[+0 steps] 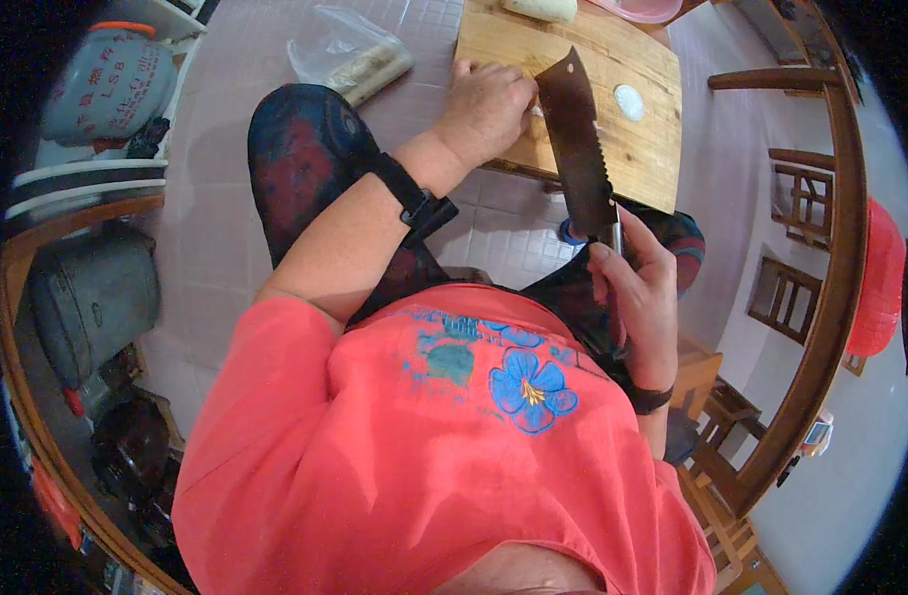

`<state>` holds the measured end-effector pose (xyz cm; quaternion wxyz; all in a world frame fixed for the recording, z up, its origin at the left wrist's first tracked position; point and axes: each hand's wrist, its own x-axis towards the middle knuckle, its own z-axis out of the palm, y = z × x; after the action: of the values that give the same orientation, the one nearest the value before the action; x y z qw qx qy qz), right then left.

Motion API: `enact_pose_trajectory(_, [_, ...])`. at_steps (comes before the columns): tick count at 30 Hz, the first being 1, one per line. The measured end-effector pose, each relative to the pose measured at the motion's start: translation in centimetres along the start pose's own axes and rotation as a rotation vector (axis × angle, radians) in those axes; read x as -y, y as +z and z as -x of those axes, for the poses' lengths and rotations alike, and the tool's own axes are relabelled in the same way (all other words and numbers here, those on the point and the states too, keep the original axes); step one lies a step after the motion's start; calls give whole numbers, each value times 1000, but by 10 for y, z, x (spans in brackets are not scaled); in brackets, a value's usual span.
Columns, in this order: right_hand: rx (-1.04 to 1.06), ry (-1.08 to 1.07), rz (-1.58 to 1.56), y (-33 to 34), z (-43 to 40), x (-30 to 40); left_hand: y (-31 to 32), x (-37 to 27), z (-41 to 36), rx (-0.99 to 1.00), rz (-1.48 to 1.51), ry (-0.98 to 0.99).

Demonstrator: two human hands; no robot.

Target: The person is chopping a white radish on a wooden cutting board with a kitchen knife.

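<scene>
My right hand point(636, 275) grips the handle of a dark cleaver point(573, 141) with a toothed stretch along its spine. The blade points away from me, over a wooden cutting board point(651, 175). My left hand point(491, 108) is at the board's left side with its fingers curled, close beside the blade. A small white bit shows at the edge of those fingers; what lies under them is hidden. To the right of the blade, a round white slice point(630, 103) lies flat on the board. A thick pale vegetable point(541, 7) rests at the board's far edge, cut off by the frame.
Left of the board, a clear plastic bag point(349, 56) holding a long pale vegetable point(368, 78) lies on the tiled floor. A pink plastic basin point(640, 7) is at the far right. A grey gas cylinder point(111, 85) stands at left. Wooden furniture point(833, 260) lines the right.
</scene>
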<state>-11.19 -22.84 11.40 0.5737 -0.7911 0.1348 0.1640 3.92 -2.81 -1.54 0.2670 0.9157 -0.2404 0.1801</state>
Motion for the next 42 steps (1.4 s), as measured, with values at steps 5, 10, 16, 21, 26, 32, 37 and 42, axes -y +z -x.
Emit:
enact_pose_trajectory(5, [25, 43, 29, 1, -5, 0, -2, -3, 0, 24, 6, -2])
enact_pose_trajectory(10, [38, 60, 44, 5, -12, 5, -2, -2, 0, 43, 42, -15])
enact_pose_trajectory(16, [2, 39, 48, 2, -5, -2, -2, -3, 1, 40, 42, -10])
enact_pose_trajectory(21, [-27, 25, 45, 1, 0, 0, -4, -3, 3, 26, 57, -24])
enact_pose_trajectory(26, [-3, 9, -4, 4, 1, 1, -8, -2, 6, 22, 29, -18])
enact_pose_trajectory(32, [19, 17, 25, 5, -1, 0, -10, -2, 7, 34, 16, -22])
enact_pose_trajectory(37, [52, 56, 105, 7, -8, 4, -7, 0, 7, 22, 12, -20])
enact_pose_trajectory(42, [56, 48, 100, 6, -13, 1, -6, 0, 5, 51, 15, -25])
